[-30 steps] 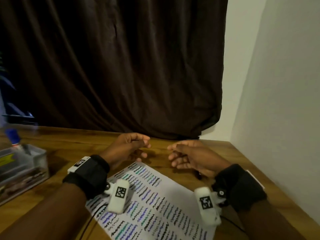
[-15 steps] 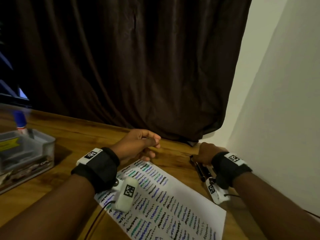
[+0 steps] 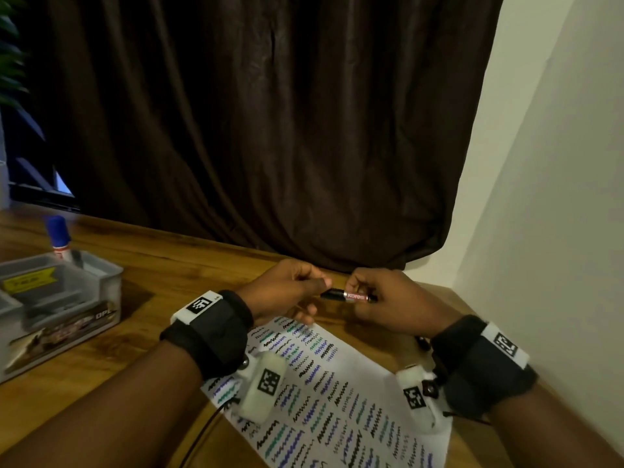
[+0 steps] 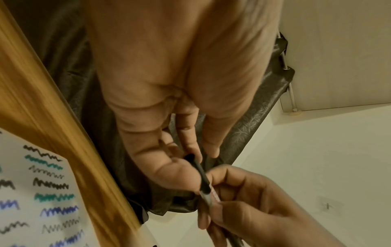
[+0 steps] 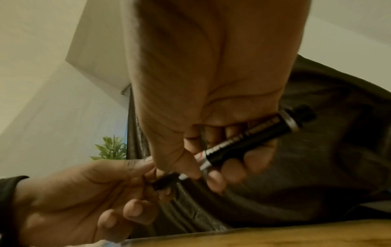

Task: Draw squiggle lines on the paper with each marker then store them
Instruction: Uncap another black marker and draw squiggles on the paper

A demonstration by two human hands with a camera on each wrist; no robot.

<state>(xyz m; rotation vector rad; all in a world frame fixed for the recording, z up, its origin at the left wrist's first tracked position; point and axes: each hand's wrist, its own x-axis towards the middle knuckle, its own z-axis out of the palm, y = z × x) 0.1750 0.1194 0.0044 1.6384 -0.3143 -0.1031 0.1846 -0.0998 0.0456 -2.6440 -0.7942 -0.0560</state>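
Note:
A black marker [image 3: 349, 295] with a label on its barrel is held level above the far end of the paper [image 3: 337, 393], which is covered in squiggle lines. My right hand [image 3: 378, 295] grips the barrel [image 5: 243, 140]. My left hand [image 3: 297, 288] pinches the black cap end [image 4: 198, 168] between thumb and fingers. In the right wrist view the cap [image 5: 165, 181] sits at the left fingertips. Whether the cap is on or coming off I cannot tell.
A grey box [image 3: 57, 298] stands on the wooden table [image 3: 175, 265] at the left, with a blue-capped marker [image 3: 59, 236] upright in it. A dark curtain [image 3: 270, 130] hangs behind the table and a white wall [image 3: 557, 231] closes the right side.
My right hand picked the black marker up from the table at the right and brought it to the middle. My left hand closed on its cap end.

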